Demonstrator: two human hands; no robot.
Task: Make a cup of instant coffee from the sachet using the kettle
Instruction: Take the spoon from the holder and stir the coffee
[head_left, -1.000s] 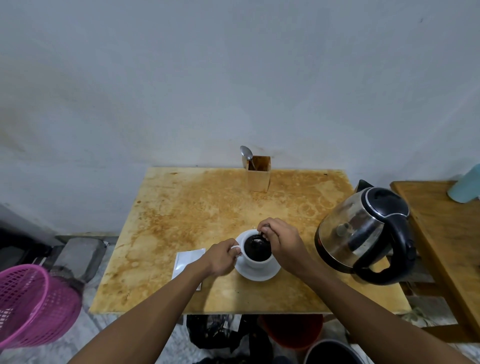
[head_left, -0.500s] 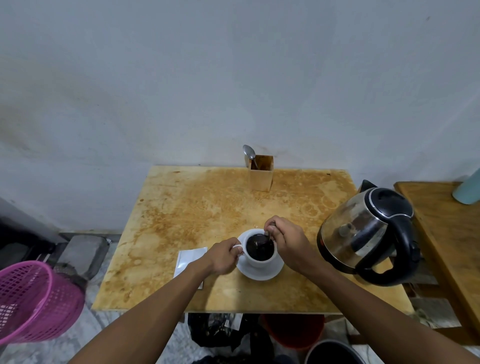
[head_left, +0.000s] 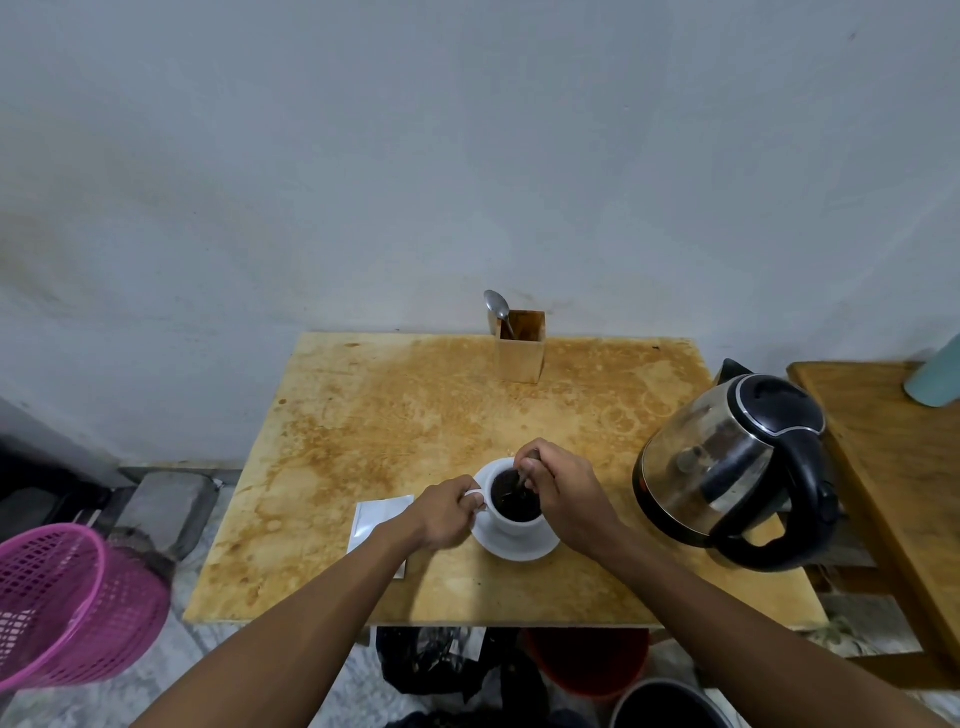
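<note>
Head view: looked down over both forearms at a stained wooden surface (head_left: 363, 415), so here's what I could make out, nearest stuff first.

Left hand (head_left: 441, 512): its grip was closed on the small handle of the white cup (head_left: 514, 522), thumb and fingers pinched round the loop, steadying it.

Right hand (head_left: 563, 493): its grip was curled shut on a thin spoon handle (head_left: 521, 480) that dipped into the dark coffee; only a sliver of metal showed.

Cup location: sat upright on a white saucer (head_left: 519, 548) toward the front of the surface, between the two hands.

Cup handling: ceramic, so I'd guess stiff, breakable and probably hot; looked fairly full, so it'd slosh if jerked. The handle seemed the sensible place to hold, or lift by the saucer rim.

Cup orientation: mouth straight up, handle stuck out to the left.

Spoon axis: leaned from the liquid up and away toward the wall.

Sachet (head_left: 382, 519): flat white packet just left of the cup, partly under the left wrist; light and floppy, I'd say.

Kettle (head_left: 727, 467): right edge of the surface, lid down, handle facing the near right.

Far back: wooden holder (head_left: 521, 351) with a spare spoon (head_left: 496, 304) by the wall.
</note>
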